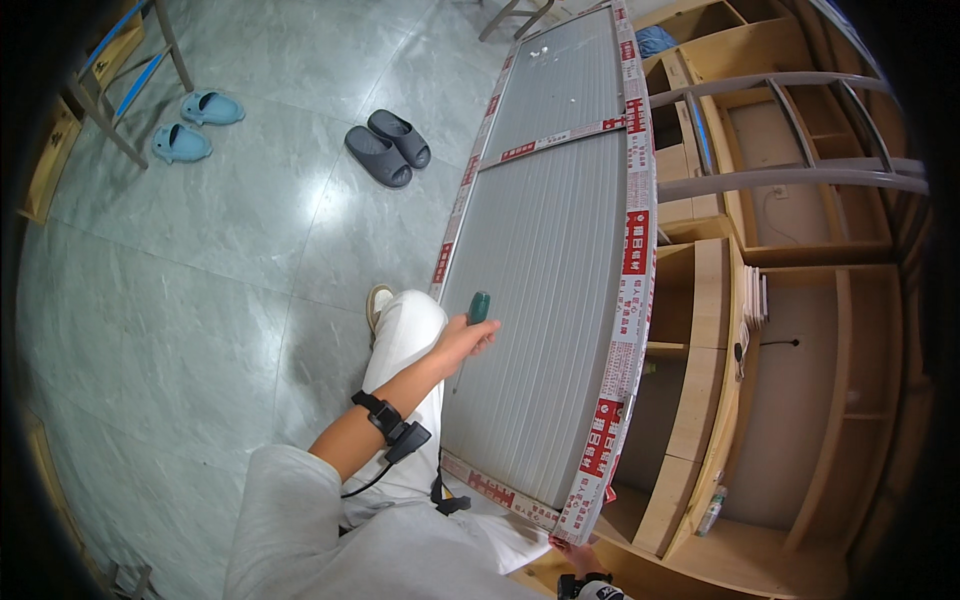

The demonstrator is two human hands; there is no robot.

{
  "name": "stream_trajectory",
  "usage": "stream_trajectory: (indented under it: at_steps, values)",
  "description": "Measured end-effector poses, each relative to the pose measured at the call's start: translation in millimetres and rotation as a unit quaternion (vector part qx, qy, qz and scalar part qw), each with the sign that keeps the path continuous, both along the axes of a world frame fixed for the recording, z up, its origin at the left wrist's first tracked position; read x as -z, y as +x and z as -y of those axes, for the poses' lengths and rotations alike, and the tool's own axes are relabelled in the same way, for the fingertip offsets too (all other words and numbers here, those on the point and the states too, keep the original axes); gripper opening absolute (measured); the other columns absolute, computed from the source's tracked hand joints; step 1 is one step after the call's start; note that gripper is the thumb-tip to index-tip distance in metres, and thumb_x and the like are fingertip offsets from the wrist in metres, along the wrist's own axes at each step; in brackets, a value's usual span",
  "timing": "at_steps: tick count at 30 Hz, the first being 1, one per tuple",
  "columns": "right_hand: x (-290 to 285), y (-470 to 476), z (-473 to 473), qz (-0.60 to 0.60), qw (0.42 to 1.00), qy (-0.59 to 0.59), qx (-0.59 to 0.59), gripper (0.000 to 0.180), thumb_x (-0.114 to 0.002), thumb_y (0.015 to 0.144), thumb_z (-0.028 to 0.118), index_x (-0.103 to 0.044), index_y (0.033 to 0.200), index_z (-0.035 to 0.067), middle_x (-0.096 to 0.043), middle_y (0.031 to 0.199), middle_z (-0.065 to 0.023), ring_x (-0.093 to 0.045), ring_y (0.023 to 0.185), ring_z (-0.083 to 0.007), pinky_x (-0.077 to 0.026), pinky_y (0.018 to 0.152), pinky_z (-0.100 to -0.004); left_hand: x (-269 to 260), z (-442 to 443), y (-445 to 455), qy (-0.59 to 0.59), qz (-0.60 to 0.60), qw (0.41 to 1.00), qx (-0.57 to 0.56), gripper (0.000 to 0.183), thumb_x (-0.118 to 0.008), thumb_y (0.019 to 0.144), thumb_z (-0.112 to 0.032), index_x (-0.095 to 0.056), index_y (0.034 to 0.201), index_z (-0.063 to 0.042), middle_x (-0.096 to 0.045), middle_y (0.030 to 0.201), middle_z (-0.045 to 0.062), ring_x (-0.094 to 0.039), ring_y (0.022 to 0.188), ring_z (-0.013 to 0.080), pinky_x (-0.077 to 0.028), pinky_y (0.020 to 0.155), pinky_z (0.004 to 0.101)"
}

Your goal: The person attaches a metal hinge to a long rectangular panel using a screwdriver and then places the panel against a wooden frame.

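My left hand (469, 339) holds a screwdriver with a green handle (479, 307) above a large framed panel. The handle points up, and the thin shaft slants down towards my knee. The panel (555, 285) has a grey ribbed face, a crossbar and a metal frame wrapped in red and white printed film. It lies tilted in front of me, beside my bent leg. At its near right corner is my right hand (579, 556), its fingers at the frame's edge and partly hidden. Small white bits lie on the far part of the panel.
Wooden shelving (709, 390) stands along the right, with a pale metal ladder (780, 176) before it and a plastic bottle (712, 511) inside. Grey slides (388, 150) and blue slippers (214, 109) lie on the tiled floor. Metal legs (174, 46) rise at upper left.
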State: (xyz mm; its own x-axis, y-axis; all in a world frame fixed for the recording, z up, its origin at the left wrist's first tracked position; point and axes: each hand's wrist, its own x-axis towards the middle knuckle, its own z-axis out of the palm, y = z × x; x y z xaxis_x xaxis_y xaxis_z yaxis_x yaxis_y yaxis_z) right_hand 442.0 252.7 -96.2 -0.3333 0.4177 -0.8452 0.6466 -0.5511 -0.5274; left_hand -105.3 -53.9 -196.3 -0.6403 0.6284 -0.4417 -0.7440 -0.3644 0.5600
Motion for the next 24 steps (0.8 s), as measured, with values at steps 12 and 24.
stream_trajectory:
  at_steps: [12, 24]
  values:
    - [3, 2, 3, 0.014, 1.0, 0.028, 0.001, 0.037, -0.051, 0.092, 0.027, -0.051, 0.118, 0.001, -0.063, 0.104, -0.0151, -0.065, 0.084, -0.0299, -0.056, 0.075, -0.0421, -3, -1, 0, -0.009, -0.014, 1.0, -0.004, 0.023, -0.065, 0.082, -0.029, -0.058, 0.075, -0.007, -0.057, 0.067, 0.001, -0.048, 0.057, 0.007, -0.037, 0.051, 0.0226]
    - [0, 18, 1, -0.002, 1.0, 0.02, 0.002, 0.033, -0.048, 0.095, 0.026, -0.05, 0.117, 0.001, -0.062, 0.1, -0.0147, -0.063, 0.087, -0.0279, -0.054, 0.079, -0.0398, 0, -7, -2, 0.014, -0.01, 1.0, 0.0, 0.023, -0.064, 0.083, -0.027, -0.057, 0.073, -0.007, -0.055, 0.068, 0.001, -0.046, 0.056, 0.0066, -0.036, 0.05, 0.022]
